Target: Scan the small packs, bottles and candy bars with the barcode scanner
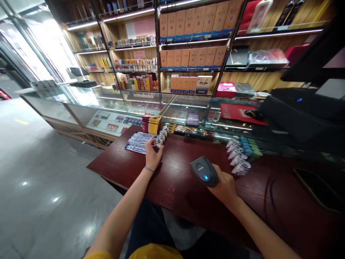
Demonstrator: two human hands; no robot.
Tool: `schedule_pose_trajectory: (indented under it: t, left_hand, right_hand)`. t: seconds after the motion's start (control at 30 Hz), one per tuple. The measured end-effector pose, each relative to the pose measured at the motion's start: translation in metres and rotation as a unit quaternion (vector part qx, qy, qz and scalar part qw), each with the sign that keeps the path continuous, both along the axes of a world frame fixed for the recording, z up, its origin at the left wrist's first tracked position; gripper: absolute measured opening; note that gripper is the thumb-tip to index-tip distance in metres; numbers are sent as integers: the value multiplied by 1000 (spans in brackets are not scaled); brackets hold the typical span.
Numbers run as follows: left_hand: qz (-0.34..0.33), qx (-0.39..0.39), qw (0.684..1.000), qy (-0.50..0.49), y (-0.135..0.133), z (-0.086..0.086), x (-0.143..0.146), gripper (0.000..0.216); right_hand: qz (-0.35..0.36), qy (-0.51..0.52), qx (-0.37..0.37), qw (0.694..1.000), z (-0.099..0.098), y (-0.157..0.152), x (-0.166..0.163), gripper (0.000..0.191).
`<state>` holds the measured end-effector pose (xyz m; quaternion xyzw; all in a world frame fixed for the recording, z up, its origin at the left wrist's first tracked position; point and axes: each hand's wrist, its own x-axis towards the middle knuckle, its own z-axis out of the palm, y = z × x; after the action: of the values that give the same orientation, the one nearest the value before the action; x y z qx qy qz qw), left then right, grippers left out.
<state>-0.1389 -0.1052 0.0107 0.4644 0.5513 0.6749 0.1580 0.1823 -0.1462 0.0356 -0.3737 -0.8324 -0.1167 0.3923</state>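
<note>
My left hand has its fingers curled round the nearest small silver-topped can, at the front of a short row of cans. Left of it, flat blue-and-white packets are laid out overlapping. Behind these rises a stack of red-and-yellow packets. My right hand is wrapped round the handle of a dark barcode scanner, held above the brown table with a blue light lit on top. More cans lie on their sides to the right, beside green and blue packs.
The brown table meets a glass display counter. Small packs line their border. A dark register and a phone are on the right, with a cable nearby. Shelves of boxes stand behind.
</note>
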Motion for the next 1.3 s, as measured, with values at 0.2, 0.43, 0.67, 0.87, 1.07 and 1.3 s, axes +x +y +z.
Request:
schedule_pose_trajectory:
  t: [0.2,0.43,0.67,0.87,1.07,1.3]
  left_hand:
    - [-248,-45,937,-242,-8,16,17,71]
    - [-391,-151,864,-280,-11,13,17,52]
    - [-355,-160,876,-286,-6,9,20,51]
    - [-345,-160,878,-290,-6,11,23,47]
    - [-381,-162,843,-344,-8,13,18,49]
    - [-382,-141,760,-506,-10,19,8,18]
  right_hand:
    - [2,9,-2,1000,11,-1,6,42]
    - [32,-67,-121,990,10,0,10,49]
    - [96,-119,-169,974,15,-6,4,34]
    - [100,-96,-158,978,16,-7,5,30]
    - [95,-67,-100,988,16,-5,6,33]
    - [80,-48,-91,992,12,-1,9,34]
